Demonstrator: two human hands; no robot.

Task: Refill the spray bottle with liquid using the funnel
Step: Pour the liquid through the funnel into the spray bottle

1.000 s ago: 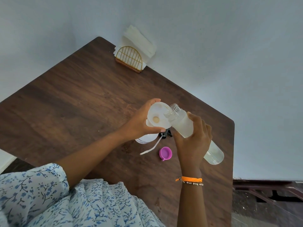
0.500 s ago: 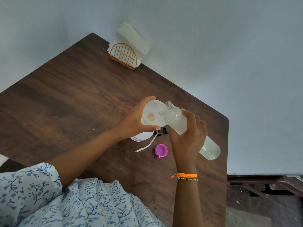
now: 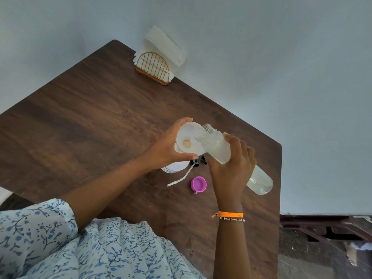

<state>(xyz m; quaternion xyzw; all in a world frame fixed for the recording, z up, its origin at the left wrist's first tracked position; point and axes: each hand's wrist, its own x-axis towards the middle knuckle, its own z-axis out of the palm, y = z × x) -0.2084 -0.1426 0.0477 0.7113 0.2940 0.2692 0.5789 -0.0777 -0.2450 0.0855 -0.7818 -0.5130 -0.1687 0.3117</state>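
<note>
The white funnel (image 3: 188,140) sat near the table's (image 3: 90,121) middle, planted in the mouth of the spray bottle (image 3: 174,167), of which only a pale sliver of body showed at the funnel's 7 o'clock. The left hand (image 3: 167,147) pinched the funnel's rim, thumb at the near edge and fingers curled over the far edge. The right hand (image 3: 234,168) was wrapped around a clear supply bottle (image 3: 221,152), tilted so its open threaded neck hung over the funnel's bowl at 2 o'clock and its base pointed off toward 4 o'clock. Cloudy liquid lay along the bottle's length; no stream could be made out.

At the funnel's 5 o'clock lay the black sprayer head with its white dip tube (image 3: 181,177), and just past that a pink cap (image 3: 198,184). A gold wire napkin holder (image 3: 154,68) stood at the table's 12 o'clock edge.

The funnel looked light, thin plastic, likely to tip if released, so gripping the rim seemed right. The supply bottle appeared smooth, rigid and part full, probably slippery if wet; a grip round its middle would likely suit a slow, controlled tilt
</note>
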